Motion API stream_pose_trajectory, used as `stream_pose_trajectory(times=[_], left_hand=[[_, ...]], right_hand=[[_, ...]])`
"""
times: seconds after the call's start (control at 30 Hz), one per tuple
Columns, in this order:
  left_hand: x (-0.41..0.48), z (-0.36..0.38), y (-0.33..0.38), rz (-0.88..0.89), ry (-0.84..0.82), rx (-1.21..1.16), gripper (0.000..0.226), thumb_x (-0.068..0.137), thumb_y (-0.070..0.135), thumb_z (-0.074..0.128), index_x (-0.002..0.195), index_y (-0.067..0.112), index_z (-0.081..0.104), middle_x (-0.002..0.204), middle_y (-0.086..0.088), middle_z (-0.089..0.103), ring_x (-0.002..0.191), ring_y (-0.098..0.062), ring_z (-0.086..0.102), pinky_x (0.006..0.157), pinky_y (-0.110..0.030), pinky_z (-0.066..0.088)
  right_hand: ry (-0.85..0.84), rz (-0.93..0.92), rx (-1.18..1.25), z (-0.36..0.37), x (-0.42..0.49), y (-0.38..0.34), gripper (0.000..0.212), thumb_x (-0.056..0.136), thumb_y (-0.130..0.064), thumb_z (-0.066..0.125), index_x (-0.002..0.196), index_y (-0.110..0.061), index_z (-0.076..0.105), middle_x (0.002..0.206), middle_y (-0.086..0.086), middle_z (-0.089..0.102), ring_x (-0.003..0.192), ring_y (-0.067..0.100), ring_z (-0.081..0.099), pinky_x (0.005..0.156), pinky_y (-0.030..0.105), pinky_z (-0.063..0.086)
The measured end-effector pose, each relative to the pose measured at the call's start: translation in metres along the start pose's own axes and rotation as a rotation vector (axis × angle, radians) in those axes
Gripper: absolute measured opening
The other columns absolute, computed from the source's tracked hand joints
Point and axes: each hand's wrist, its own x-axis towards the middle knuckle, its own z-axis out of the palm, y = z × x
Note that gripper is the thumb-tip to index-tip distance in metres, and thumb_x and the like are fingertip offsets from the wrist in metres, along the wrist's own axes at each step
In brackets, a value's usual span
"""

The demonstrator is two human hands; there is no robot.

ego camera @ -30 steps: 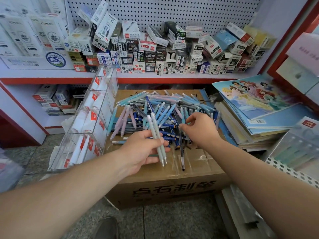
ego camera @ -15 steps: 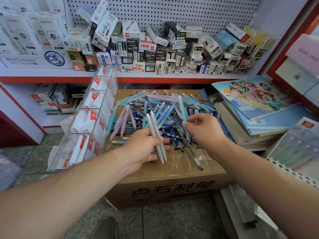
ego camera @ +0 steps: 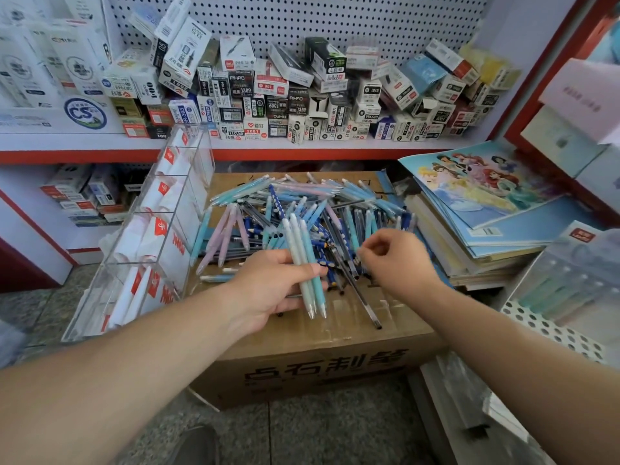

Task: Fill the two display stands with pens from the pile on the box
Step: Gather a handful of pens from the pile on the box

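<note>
Over the box (ego camera: 318,364), three pale pens (ego camera: 303,263) are being gripped in the left hand (ego camera: 268,290); fingers (ego camera: 372,246) of the right hand (ego camera: 396,263) are being curled at the pile (ego camera: 302,209), grasp unclear. Loading into the left-side display stand (ego camera: 151,236) is being awaited.

A single wide-angle camera on the person's head faces forward and tilts down at the cardboard box (ego camera: 318,360), whose top, strewn with pens (ego camera: 302,196), sits mid-frame and close, within reach of the left hand (ego camera: 265,290) and right hand (ego camera: 399,260) entering from below. Beyond the box the shelf (ego camera: 335,147) crosses the upper frame; nearer than the box, floor (ego camera: 318,431) fills the bottom edge.
</note>
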Motion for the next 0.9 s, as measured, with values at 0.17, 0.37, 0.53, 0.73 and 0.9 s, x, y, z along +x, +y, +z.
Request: stream_pose_trajectory(times=[0.17,0.37,0.53,0.73,0.9], left_hand=[[0.001,0.003,-0.003,-0.007,-0.028,0.037,0.029,0.089,0.005,0.073,0.116,0.011,0.064,0.106,-0.01,0.079,0.096,-0.022,0.077,0.079,-0.039,0.063],[0.003,-0.001,-0.005,-0.003,-0.034,0.046,0.027,0.091,0.006,0.072,0.116,0.012,0.063,0.106,-0.008,0.079,0.096,-0.022,0.077,0.081,-0.04,0.063],[0.005,-0.002,-0.005,0.001,-0.022,0.015,0.027,0.093,0.005,0.07,0.119,0.011,0.063,0.103,-0.008,0.079,0.095,-0.022,0.077,0.077,-0.038,0.063],[0.008,-0.003,-0.004,-0.003,-0.012,-0.021,0.024,0.096,0.002,0.065,0.118,0.009,0.066,0.104,-0.011,0.079,0.097,-0.024,0.077,0.074,-0.037,0.063],[0.008,-0.003,-0.006,0.015,0.03,-0.046,0.02,0.098,0.003,0.063,0.117,0.009,0.067,0.105,-0.014,0.078,0.094,-0.026,0.077,0.069,-0.036,0.062]], right_hand=[[0.03,0.156,-0.126,-0.001,0.028,0.015,0.029,0.091,-0.043,0.074,0.096,-0.017,0.063,0.084,0.0,0.065,0.076,0.016,0.063,0.07,0.035,0.058],[0.018,0.178,-0.187,0.008,0.029,0.008,0.029,0.088,-0.036,0.079,0.097,-0.012,0.064,0.078,0.0,0.06,0.073,0.018,0.061,0.067,0.034,0.056],[0.034,0.192,0.087,0.003,0.022,0.001,0.019,0.09,-0.026,0.076,0.102,-0.016,0.066,0.087,0.006,0.07,0.073,0.017,0.066,0.065,0.033,0.057],[-0.224,0.016,0.325,0.004,-0.018,-0.026,0.012,0.091,-0.021,0.076,0.101,-0.021,0.068,0.076,0.006,0.073,0.061,0.011,0.065,0.054,0.023,0.052],[-0.307,-0.05,0.302,0.01,-0.035,-0.025,0.012,0.091,-0.017,0.076,0.1,-0.017,0.067,0.071,0.003,0.072,0.06,0.011,0.065,0.054,0.024,0.053]])
